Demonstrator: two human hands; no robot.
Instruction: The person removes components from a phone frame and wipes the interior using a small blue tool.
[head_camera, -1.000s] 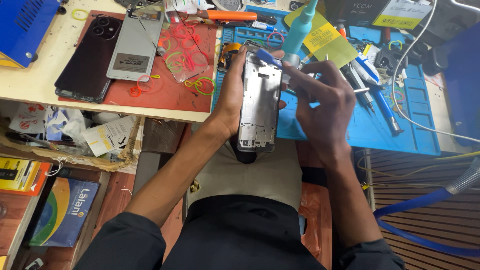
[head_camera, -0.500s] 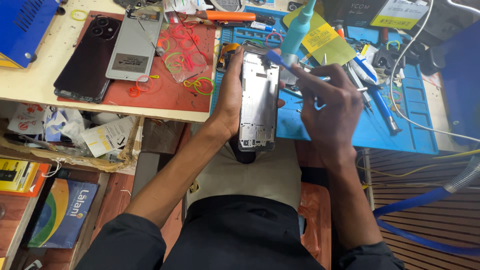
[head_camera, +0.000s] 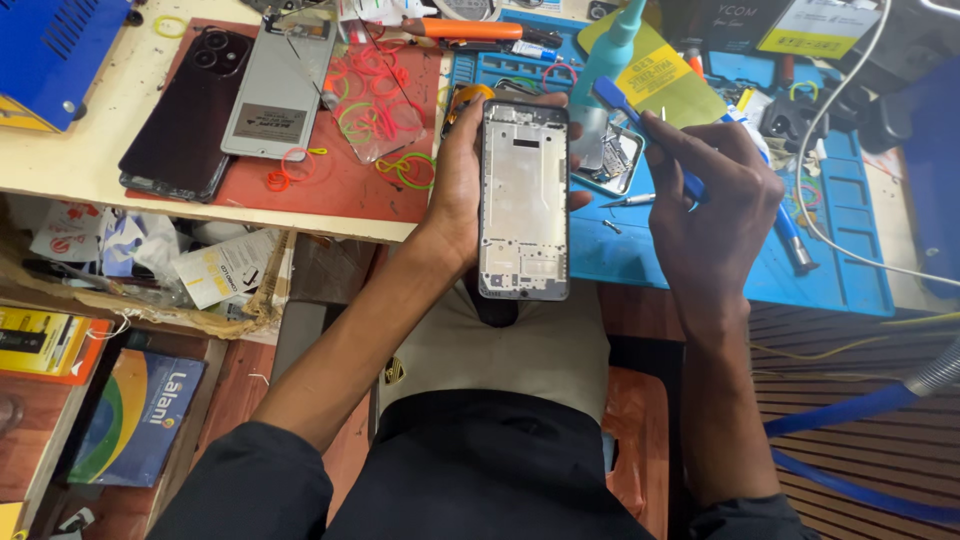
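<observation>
My left hand (head_camera: 462, 190) grips a bare phone frame (head_camera: 524, 200) by its left edge, holding it upright over my lap with the metal inner side facing me. My right hand (head_camera: 718, 215) is to the right of the frame, apart from it, shut on a blue plastic pry tool (head_camera: 640, 130) whose flat tip points up and left. A teal squeeze bottle (head_camera: 612, 50) stands on the blue work mat (head_camera: 840, 270) behind the frame.
A red mat (head_camera: 330, 190) carries a dark phone back (head_camera: 185, 115), a grey phone panel (head_camera: 280, 90) and several coloured rubber bands. An orange-handled tool (head_camera: 470, 30), a small metal tray (head_camera: 612, 155), cables and a blue box (head_camera: 50, 50) crowd the bench. Clutter fills the shelf below.
My right hand has pulled away to the right from the frame's top corner, taking the blue pry tool with it. The frame stays held in my left hand.
</observation>
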